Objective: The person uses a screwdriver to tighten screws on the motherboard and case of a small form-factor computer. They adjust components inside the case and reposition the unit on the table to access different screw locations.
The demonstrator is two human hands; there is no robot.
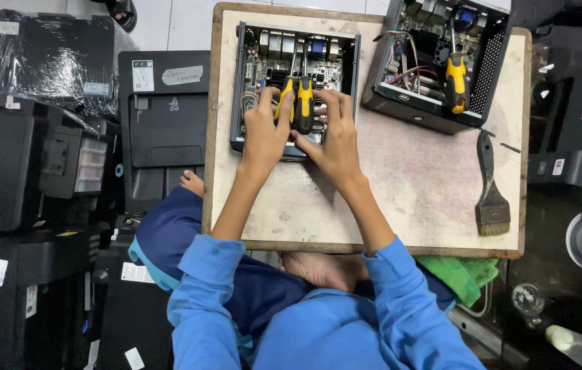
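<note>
While hands work, brush lies well apart.

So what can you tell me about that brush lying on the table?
The brush lies flat near the right edge of the wooden board, apart from both hands. It has a dark, slim handle pointing away from the person and a wide head of pale, worn-looking bristles pointing toward them. The handle looks like dark plastic or painted wood; which one is hard to tell. Nothing holds it, and it rests just below the open black case with the screwdriver in it.
</note>
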